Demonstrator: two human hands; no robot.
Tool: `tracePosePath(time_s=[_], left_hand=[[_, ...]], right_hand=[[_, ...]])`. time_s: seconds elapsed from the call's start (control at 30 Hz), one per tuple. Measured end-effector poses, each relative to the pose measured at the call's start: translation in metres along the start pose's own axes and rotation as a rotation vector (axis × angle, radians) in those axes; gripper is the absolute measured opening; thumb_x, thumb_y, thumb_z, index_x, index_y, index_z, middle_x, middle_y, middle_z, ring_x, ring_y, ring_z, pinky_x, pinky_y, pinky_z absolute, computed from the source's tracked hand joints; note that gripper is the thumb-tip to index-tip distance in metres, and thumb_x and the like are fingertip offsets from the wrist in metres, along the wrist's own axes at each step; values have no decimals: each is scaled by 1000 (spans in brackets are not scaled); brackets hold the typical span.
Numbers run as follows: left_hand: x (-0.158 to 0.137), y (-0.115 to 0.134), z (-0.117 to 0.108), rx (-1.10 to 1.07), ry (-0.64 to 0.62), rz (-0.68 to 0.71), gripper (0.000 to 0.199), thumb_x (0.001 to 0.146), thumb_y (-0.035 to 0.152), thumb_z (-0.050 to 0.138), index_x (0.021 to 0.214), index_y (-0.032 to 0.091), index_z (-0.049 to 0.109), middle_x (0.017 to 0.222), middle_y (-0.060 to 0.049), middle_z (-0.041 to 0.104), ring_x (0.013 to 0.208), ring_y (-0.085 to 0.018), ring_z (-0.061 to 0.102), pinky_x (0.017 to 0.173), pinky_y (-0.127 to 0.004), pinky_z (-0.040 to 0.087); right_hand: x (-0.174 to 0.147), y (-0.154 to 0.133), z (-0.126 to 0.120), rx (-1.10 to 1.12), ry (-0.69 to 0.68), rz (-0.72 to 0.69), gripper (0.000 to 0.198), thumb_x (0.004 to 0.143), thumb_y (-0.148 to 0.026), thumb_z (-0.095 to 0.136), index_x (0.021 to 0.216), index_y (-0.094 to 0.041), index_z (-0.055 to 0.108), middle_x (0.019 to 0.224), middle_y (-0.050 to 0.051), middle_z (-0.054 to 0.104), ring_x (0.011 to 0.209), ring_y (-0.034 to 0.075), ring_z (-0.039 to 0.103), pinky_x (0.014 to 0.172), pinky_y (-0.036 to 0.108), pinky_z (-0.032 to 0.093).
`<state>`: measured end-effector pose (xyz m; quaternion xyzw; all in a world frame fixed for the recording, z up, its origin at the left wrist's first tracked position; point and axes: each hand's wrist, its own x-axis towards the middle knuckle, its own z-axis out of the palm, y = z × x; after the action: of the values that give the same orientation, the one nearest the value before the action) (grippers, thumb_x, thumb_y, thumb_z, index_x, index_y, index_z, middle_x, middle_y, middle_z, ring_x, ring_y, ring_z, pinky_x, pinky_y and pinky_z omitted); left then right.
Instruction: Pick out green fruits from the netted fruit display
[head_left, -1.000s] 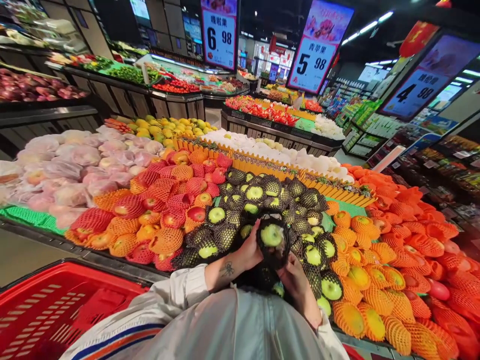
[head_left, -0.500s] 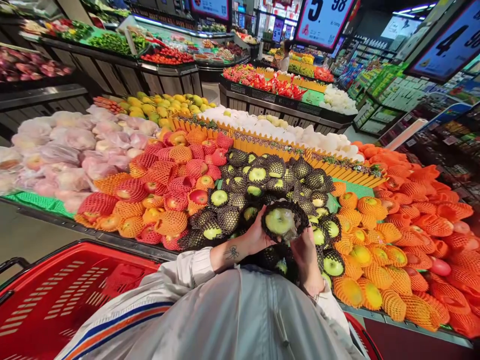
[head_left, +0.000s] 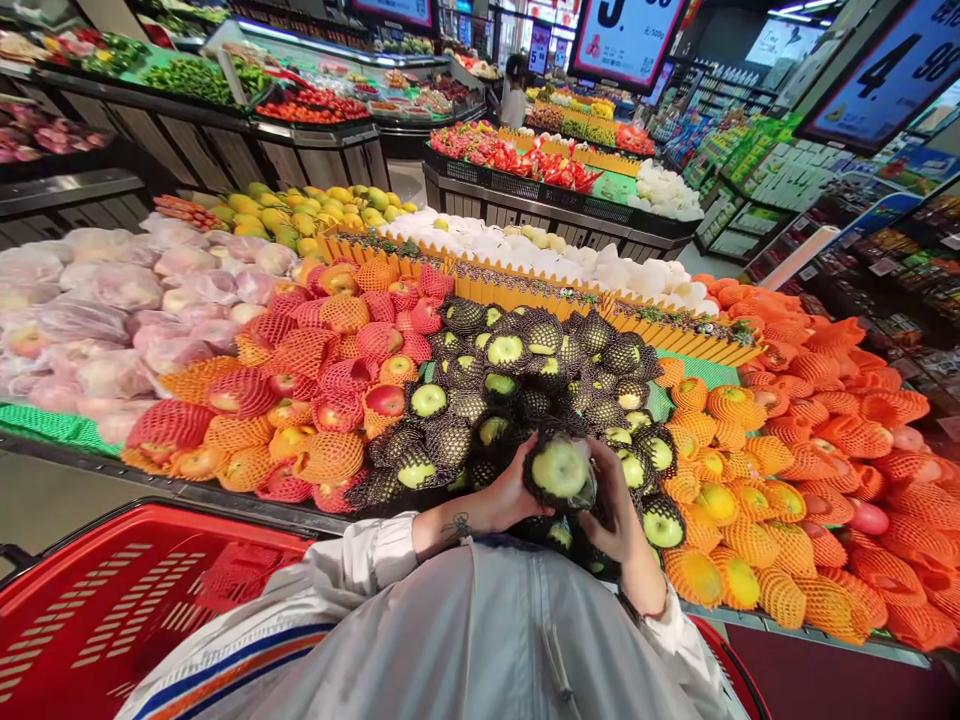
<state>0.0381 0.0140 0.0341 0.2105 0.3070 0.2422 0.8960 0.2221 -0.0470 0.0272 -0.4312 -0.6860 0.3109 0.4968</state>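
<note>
A green apple [head_left: 559, 469] in a black foam net is held between both hands, low in front of my jacket. My left hand [head_left: 513, 490] wraps its left side, with the fingers partly hidden behind it. My right hand [head_left: 619, 505] curls over the right side, fingers on the net and a shiny clear film, the thumb below. Beneath and beyond lie several more netted green apples [head_left: 504, 350] in a heap. Red apples in red and orange nets [head_left: 304, 360] are piled to the left, and yellow-orange fruit in orange nets [head_left: 718, 504] to the right.
A red shopping basket [head_left: 142, 590] stands at my lower left. Bagged pinkish fruit [head_left: 112, 300] fills the far left. A small orange fence [head_left: 525, 287] runs behind the apples. Orange-netted fruit [head_left: 855, 440] lies far right. Price screens [head_left: 626, 40] hang above; a person [head_left: 514, 95] stands far back.
The view has shifted slightly. My right hand has moved up around the apple's right side, its fingers now curled over it. The black net sits less widely flared; the left hand keeps its hold.
</note>
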Motion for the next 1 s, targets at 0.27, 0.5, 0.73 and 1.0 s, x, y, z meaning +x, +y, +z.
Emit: tracePosePath(time_s=[0.27,0.5,0.73,1.0], left_hand=[[11,-14,-2,447,66,123,35,105,35,45,123,15,68,116,-10,67,117,-28,57,92,-36,50],[0,15,-23,584,-65,389,67,90,74,56,120,15,64,126,-15,59,106,-26,59,73,-29,48],[-6,32,-49,587,53,436,65,89,70,59,124,16,65,128,-15,61,104,-25,61,72,-27,45],[0,71,-98,737,264,631,55,94,62,55,123,16,64,122,-12,63,102,-25,61,74,-29,45]], right_hand=[[20,-24,-2,-481,-197,3,88,61,-27,86,144,-26,58,133,13,53,121,34,57,103,42,49],[94,55,-74,-945,27,258,66,74,-42,74,126,-9,52,120,20,50,112,37,53,100,49,46],[133,137,-75,-1043,-412,538,57,86,-43,61,130,-8,55,132,26,54,125,40,53,102,53,45],[226,101,-91,-1060,-496,454,89,71,-38,82,147,-2,50,137,32,54,118,44,60,97,55,51]])
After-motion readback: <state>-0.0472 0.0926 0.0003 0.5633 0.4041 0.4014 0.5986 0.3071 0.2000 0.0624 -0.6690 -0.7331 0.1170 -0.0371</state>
